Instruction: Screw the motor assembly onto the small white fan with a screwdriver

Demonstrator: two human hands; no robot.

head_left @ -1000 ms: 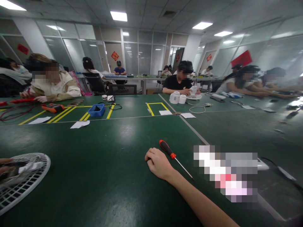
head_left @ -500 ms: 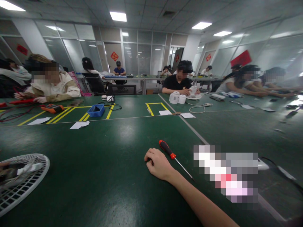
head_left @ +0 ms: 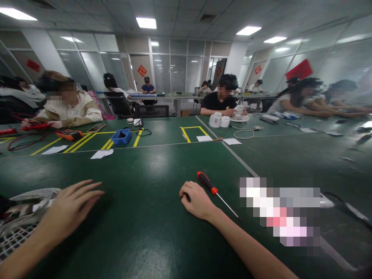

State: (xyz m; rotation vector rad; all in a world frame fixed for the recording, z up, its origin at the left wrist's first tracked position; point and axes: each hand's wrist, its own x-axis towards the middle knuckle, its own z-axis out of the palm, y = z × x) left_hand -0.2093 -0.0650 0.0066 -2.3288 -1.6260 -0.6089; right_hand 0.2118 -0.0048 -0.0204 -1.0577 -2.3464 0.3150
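Observation:
My left hand [head_left: 78,201] hovers over the right edge of a white lattice basket [head_left: 48,190], fingers stretched out and holding nothing. Inside the basket lie cords and mixed small items, partly hidden by that hand and forearm. My right hand [head_left: 195,199] rests on the green table [head_left: 139,217] with its fingers curled in, and nothing shows in it. Just to its right lies a screwdriver [head_left: 214,190] with a red and black handle, its metal shaft pointing toward me; the hand is beside it, not gripping it.
Farther off are a blue tray [head_left: 121,137], an orange meter [head_left: 70,135], paper slips [head_left: 101,154] and a white cable [head_left: 247,131]. A blurred patch [head_left: 279,213] covers something at right. Across the table, a person in black [head_left: 217,101] handles white parts.
My left hand has come into view from the lower left, over the basket's edge. My right hand stays curled beside the screwdriver. The view has shifted slightly.

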